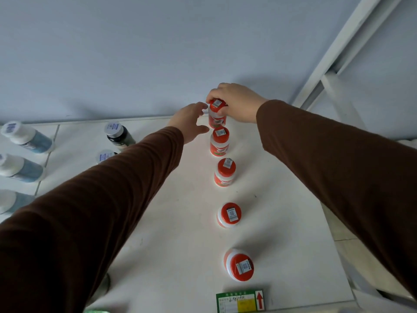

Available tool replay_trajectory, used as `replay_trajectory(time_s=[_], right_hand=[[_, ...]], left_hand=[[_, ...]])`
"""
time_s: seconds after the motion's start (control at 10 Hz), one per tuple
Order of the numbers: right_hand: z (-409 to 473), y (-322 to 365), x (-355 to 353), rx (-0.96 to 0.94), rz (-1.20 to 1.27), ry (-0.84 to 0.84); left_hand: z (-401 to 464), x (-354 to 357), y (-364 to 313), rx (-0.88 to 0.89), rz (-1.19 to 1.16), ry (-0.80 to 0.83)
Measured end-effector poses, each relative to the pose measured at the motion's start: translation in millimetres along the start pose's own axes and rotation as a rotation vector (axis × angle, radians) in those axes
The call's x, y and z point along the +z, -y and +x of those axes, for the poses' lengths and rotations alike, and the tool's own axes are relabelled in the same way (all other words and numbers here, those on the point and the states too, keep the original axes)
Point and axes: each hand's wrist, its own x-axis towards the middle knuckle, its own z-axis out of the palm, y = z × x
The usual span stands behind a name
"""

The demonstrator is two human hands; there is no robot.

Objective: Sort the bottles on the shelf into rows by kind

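Several red-capped bottles stand in a row running from the back of the white shelf (176, 222) to its front edge. My right hand (237, 102) grips the cap of the rearmost red-capped bottle (216, 116), close to the wall. My left hand (189, 123) hovers just left of that bottle, fingers relaxed, holding nothing. Behind it come a second red bottle (220, 141), a third (225, 172), a fourth (229, 214) and the nearest (240, 265). Two dark bottles with silver caps (116, 134) (105, 155) stand left of the row, one partly hidden by my left sleeve.
Blue bottles with white caps (24, 136) (18, 168) (11, 201) line the far left. A green price label (240, 300) sits at the shelf's front edge. A white shelf post (338, 53) rises at the right. The wall stands directly behind the shelf.
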Motion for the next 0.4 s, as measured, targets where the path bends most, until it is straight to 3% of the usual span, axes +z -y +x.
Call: replay_trajectory(time_s=[0.2, 0.4], right_hand=[[0.2, -6.6, 14.6, 0.002, -0.028, -0.015], [-4.8, -1.9, 10.4, 0.060, 0.003, 0.004]], left_hand=[[-7.3, -10.9, 14.1, 0.002, 0.314, 0.059], [-24.9, -26.2, 15.2, 0.014, 0.350, 0.034]])
